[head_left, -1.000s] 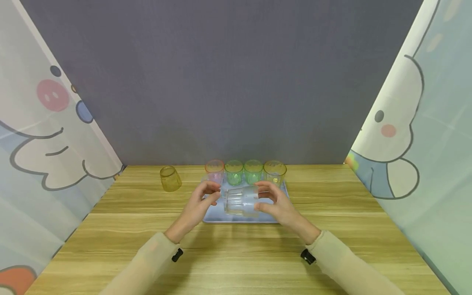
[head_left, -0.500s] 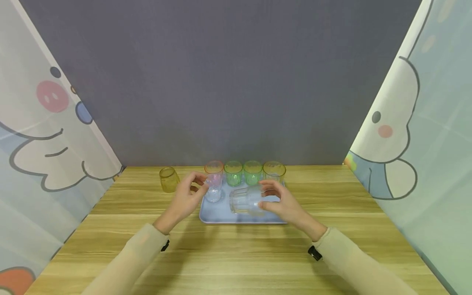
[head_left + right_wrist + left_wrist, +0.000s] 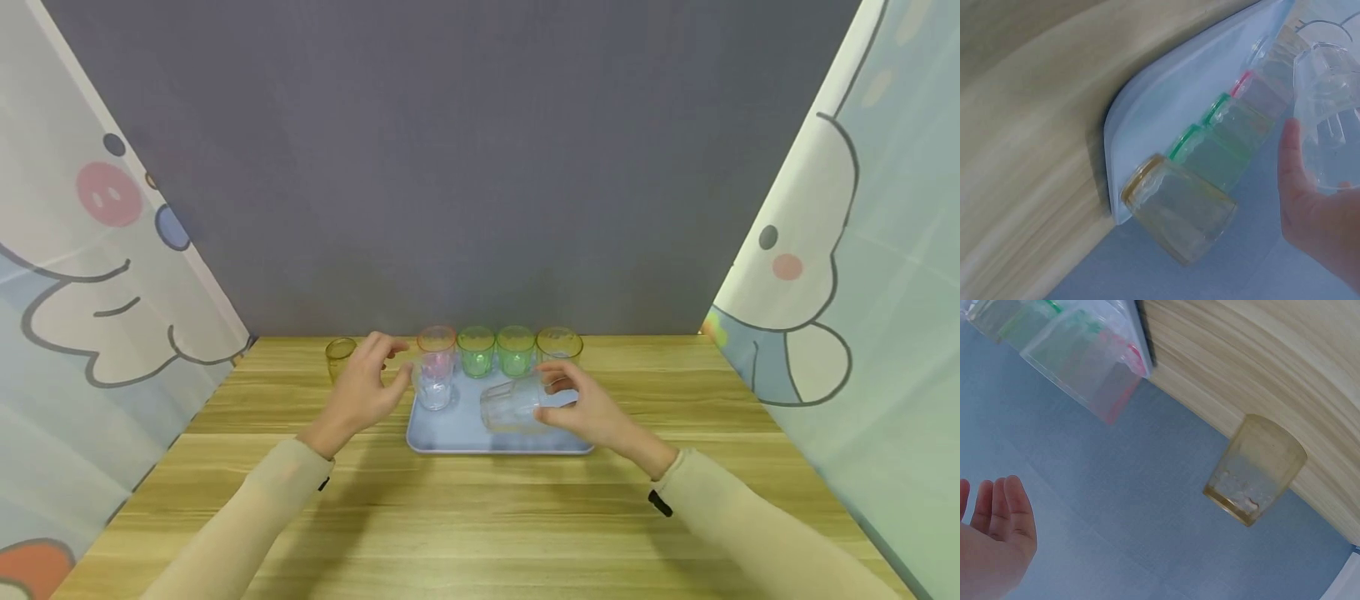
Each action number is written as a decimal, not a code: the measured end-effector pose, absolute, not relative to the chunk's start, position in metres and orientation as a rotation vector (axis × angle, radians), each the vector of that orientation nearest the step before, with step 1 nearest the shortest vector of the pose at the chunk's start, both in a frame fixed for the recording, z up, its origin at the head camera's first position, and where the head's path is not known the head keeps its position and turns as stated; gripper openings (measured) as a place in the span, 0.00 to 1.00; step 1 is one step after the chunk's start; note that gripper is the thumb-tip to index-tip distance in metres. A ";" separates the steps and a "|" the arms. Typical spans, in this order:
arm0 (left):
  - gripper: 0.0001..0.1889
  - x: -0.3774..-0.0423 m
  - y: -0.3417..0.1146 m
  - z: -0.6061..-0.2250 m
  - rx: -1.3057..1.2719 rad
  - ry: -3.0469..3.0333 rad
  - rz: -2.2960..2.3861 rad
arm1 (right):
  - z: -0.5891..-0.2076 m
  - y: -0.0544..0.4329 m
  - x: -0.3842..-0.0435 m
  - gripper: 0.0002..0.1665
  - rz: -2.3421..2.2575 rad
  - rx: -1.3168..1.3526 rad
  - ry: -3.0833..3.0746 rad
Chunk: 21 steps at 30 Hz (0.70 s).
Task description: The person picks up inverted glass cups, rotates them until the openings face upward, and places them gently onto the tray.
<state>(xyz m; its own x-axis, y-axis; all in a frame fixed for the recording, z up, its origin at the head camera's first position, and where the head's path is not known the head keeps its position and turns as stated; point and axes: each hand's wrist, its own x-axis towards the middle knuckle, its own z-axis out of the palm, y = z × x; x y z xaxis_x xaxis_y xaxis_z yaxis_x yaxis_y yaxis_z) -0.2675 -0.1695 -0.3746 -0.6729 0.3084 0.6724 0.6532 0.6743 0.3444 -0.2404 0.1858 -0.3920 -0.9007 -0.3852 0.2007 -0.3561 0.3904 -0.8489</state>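
My right hand [image 3: 585,408] grips a clear glass [image 3: 502,407], tipped on its side above the tray; its base points left. The right wrist view shows this glass [image 3: 1329,119] between fingers and thumb; whether another is nested in it I cannot tell. My left hand [image 3: 358,390] holds nothing, its fingers loosely bent, just left of a clear glass [image 3: 435,393] standing on the tray's left side. Partly behind that hand an upside-down yellow glass [image 3: 339,350] stands on the table, whole in the left wrist view [image 3: 1257,465].
Along the back of the pale blue tray [image 3: 457,442] stand a pink glass [image 3: 437,342], two green glasses [image 3: 476,354] [image 3: 516,354] and an amber-rimmed glass [image 3: 558,342]. A grey wall [image 3: 480,167] rises behind the wooden table [image 3: 480,517].
My left hand has drawn back left from the tray toward the yellow glass, uncovering the standing clear glass. The right hand has shifted slightly right with its glass, which tilts a little more.
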 end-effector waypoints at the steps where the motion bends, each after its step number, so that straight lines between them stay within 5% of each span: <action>1: 0.12 -0.269 -0.171 -0.374 -0.738 -2.305 -0.761 | -0.391 0.186 -0.241 0.39 -1.557 -0.693 2.603; 21: 0.11 -0.287 -0.190 -0.364 -0.751 -2.280 -0.409 | -0.377 0.195 -0.246 0.41 -1.292 -0.714 2.834</action>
